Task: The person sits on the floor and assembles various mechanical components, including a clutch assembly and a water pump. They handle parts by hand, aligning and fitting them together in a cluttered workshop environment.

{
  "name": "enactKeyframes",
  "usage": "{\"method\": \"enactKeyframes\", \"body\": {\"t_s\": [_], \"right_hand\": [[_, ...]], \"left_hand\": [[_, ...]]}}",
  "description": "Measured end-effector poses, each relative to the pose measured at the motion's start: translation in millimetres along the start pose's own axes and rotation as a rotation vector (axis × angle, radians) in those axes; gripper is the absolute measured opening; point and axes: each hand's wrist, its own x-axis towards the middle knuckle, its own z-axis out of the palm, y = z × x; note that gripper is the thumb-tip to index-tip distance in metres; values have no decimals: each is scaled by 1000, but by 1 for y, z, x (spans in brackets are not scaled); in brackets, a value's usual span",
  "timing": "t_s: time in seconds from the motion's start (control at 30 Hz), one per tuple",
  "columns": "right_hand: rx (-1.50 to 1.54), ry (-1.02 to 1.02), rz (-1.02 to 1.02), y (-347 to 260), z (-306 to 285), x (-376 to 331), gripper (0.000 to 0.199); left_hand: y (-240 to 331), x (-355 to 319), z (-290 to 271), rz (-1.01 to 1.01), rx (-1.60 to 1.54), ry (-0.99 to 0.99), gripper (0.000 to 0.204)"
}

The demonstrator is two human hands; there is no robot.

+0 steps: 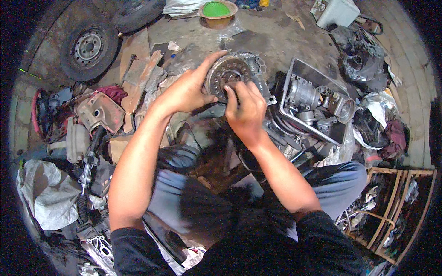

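A round, dark metal disc (214, 82) with a ring of holes faces up in front of me. My left hand (191, 89) grips its left edge, one finger stretched along the far rim and another at the near side. Over the disc's centre opening, my right hand (247, 108) is closed in a pinch. Whatever lies between those fingertips is hidden or too small to make out. Behind the disc, a grey metal casting (260, 76) shows at the right, partly covered by the disc and my right hand.
To the right stands a dark rectangular bin (291, 87) with metal engine parts. Scrap and a wooden crate (400, 202) lie farther right. At the left are a wheel (89, 49), a steering shaft (90, 168) and a grey sack (46, 193). A green-lined basin (217, 20) sits at the back.
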Motion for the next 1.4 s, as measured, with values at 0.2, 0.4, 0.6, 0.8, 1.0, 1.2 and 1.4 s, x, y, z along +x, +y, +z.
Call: {"method": "enactKeyframes", "body": {"t_s": [0.2,0.4,0.6,0.8,1.0,1.2,1.4], "right_hand": [[-140,-71,9,14,-14,-22,6],[-162,-89,-26,-1,-16,2,8],[-361,-410,-67,-10,-19,10,30],[-359,-521,45,-8,-37,20,18],[-392,-439,-72,-14,-23,21,12],[-483,-688,4,-4,-41,20,22],[-370,-431,-31,-11,-30,27,9]], "left_hand": [[-3,3,-5,7,-15,-27,110],[-4,6,-5,12,-16,-33,109],[-3,8,-5,-17,-12,-60,109],[-17,5,0,93,-24,-20,107],[-17,8,2,68,-30,-28,105],[-17,6,2,50,-63,-34,106],[-17,6,4,64,-37,-17,106]]}}
